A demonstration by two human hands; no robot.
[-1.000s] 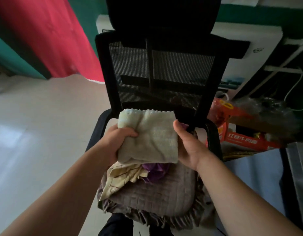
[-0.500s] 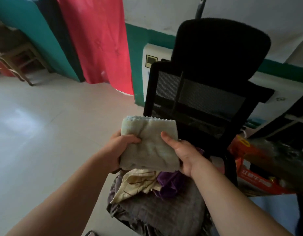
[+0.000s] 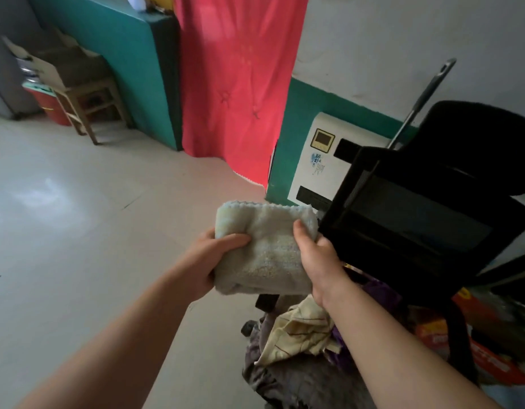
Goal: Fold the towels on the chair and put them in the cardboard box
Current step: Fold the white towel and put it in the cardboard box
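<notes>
A folded pale green towel [image 3: 267, 249] is held in the air between both hands, to the left of the black mesh chair [image 3: 417, 211]. My left hand [image 3: 209, 261] grips its left edge with the thumb on top. My right hand [image 3: 317, 258] grips its right edge, thumb pressed on the cloth. On the chair seat lie a cream cloth with thin stripes [image 3: 299, 329] and a purple cloth [image 3: 379, 290], over a grey quilted cushion [image 3: 302, 382]. An open cardboard box [image 3: 63, 64] sits on a wooden stool [image 3: 90, 104] far off at the upper left.
Pale tiled floor [image 3: 78, 219] stretches between me and the stool. A red curtain [image 3: 237, 78] hangs beside a teal wall. A white appliance [image 3: 320, 163] stands behind the chair. Red packaging [image 3: 473, 349] clutters the right. A red bucket [image 3: 53, 106] stands by the stool.
The view has swung left, away from the chair. Both hands carried the folded towel off the seat to the chair's left. The cardboard box on the stool has come into view.
</notes>
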